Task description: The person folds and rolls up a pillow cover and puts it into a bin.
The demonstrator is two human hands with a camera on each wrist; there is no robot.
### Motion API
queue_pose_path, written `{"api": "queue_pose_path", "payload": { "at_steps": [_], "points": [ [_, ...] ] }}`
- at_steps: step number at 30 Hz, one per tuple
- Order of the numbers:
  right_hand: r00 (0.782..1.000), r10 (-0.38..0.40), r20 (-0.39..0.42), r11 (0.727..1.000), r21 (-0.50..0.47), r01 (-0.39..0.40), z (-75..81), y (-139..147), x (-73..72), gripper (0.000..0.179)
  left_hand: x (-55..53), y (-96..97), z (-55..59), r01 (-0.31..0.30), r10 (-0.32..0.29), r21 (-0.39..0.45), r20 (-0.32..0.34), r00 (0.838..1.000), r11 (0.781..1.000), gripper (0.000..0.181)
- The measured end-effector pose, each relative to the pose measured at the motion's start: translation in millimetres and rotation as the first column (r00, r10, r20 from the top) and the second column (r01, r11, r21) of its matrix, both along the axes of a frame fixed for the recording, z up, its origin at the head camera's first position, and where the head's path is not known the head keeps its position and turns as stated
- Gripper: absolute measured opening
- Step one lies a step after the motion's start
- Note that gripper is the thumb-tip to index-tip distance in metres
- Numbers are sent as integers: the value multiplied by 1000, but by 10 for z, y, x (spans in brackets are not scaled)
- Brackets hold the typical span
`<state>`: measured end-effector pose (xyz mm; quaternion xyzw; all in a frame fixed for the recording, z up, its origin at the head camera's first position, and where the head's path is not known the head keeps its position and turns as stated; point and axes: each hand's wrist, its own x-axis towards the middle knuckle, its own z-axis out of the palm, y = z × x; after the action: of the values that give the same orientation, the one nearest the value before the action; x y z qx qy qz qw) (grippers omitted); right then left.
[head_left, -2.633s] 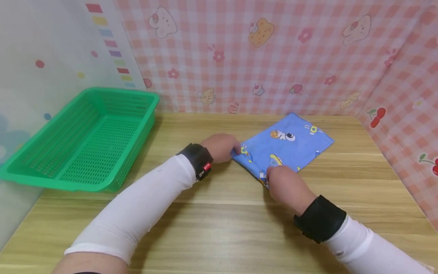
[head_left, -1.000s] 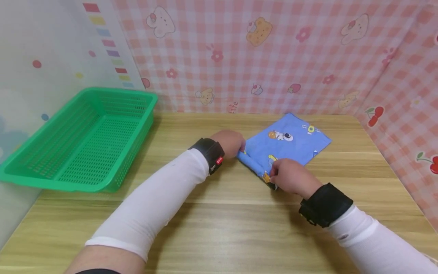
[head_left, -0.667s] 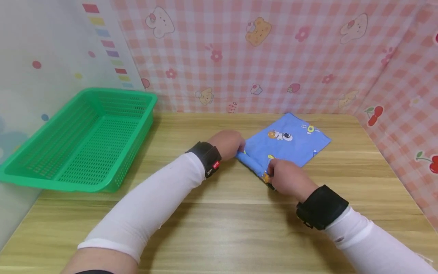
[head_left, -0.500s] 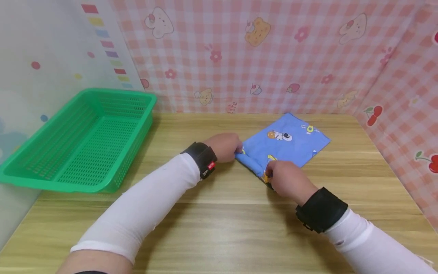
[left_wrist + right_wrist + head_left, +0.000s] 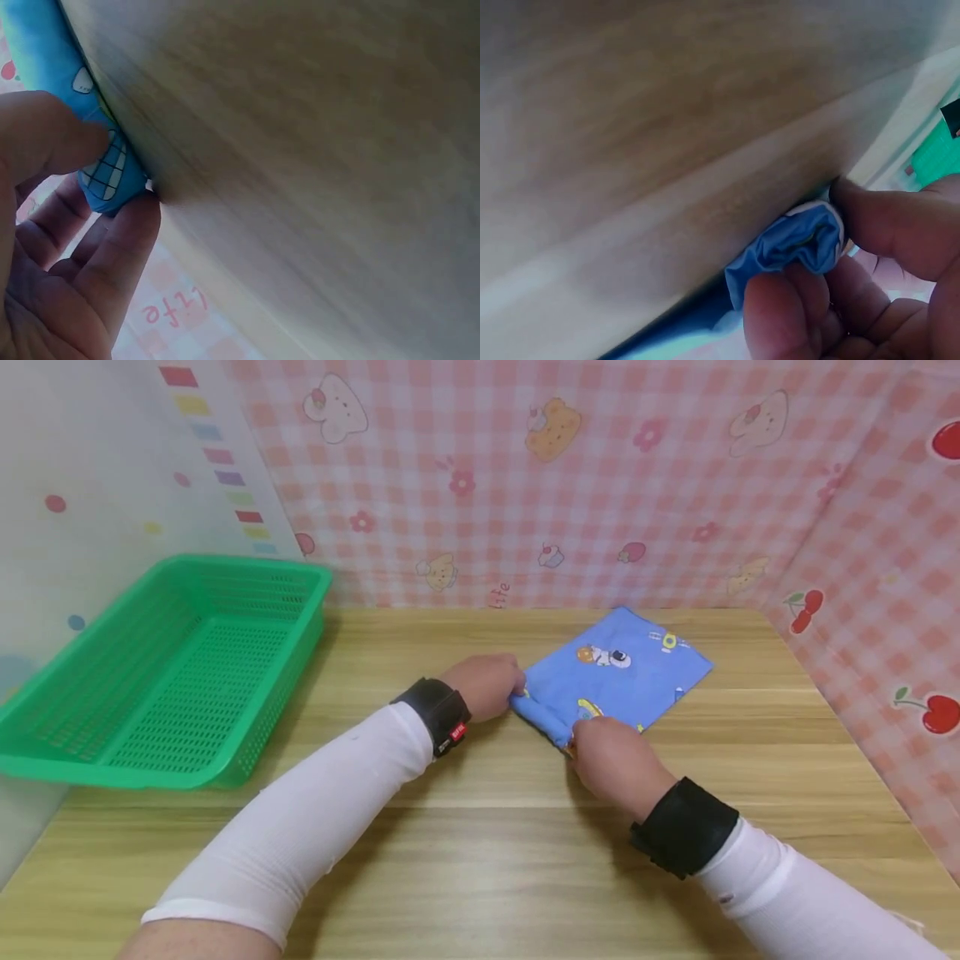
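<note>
A blue cloth point(image 5: 626, 668) printed with astronauts lies on the table, its near-left edge turned up into a narrow roll. The left hand point(image 5: 483, 685) pinches the far-left end of that roll. In the left wrist view, the thumb presses on the rolled cloth point(image 5: 105, 176) from one side, with fingertips at its end. At the roll's near end, the right hand point(image 5: 618, 768) grips the other corner. The right wrist view shows the coiled cloth end point(image 5: 802, 244) held between thumb and fingers. The rest of the cloth lies flat behind the hands.
A green perforated plastic basket point(image 5: 318, 618) stands at the left on the wooden table point(image 5: 480, 877), with nothing visible inside. Pink checked wall covering point(image 5: 495, 510) rises behind the table and along the right side. White sleeves and black wrist straps cover both forearms.
The flat near edge of the cloth has been turned up into a roll. Both hands have stayed at its two ends, shifting slightly. The whole view has shifted a little to the left.
</note>
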<state>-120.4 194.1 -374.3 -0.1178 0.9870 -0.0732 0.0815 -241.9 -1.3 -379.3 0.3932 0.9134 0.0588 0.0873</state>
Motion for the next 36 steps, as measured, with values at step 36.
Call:
{"api": "queue_pose_path", "payload": {
  "at_steps": [36],
  "points": [
    [910,-72,408,959,-222,176,119,369,-285,14,-8,104,19,-105,100,51,93,991,993,20]
  ]
}}
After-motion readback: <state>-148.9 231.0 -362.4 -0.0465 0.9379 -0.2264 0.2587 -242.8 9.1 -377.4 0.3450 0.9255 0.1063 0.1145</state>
